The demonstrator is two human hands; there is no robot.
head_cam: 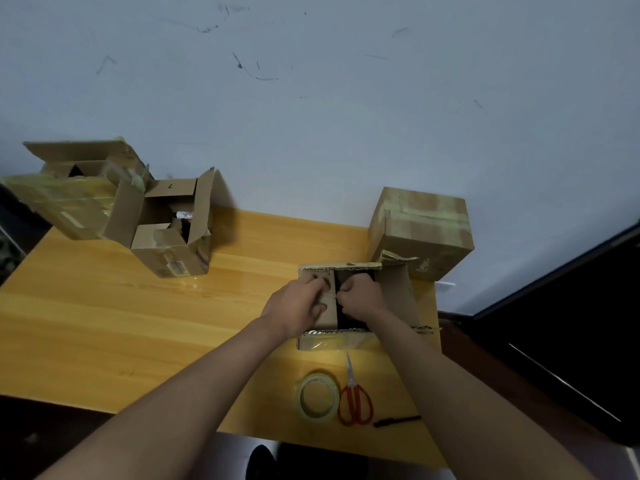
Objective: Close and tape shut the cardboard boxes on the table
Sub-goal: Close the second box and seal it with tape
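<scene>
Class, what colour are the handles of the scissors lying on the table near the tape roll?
Red, seen in the head view: the scissors have red loop handles.

- Your bench [104,323] is yellow wood, pushed up against the pale wall.
- Far left, an open box [173,233] sits with its flaps up, and a taped, open box [69,199] is just beside it at the corner.
- Far right, a sealed box [422,230] sits by the wall.
- Right in front of you, the half-closed box [353,306].
- Near edge: tape roll [318,396], red-handled scissors [354,396] just beside it, and a black pen [396,421].
</scene>
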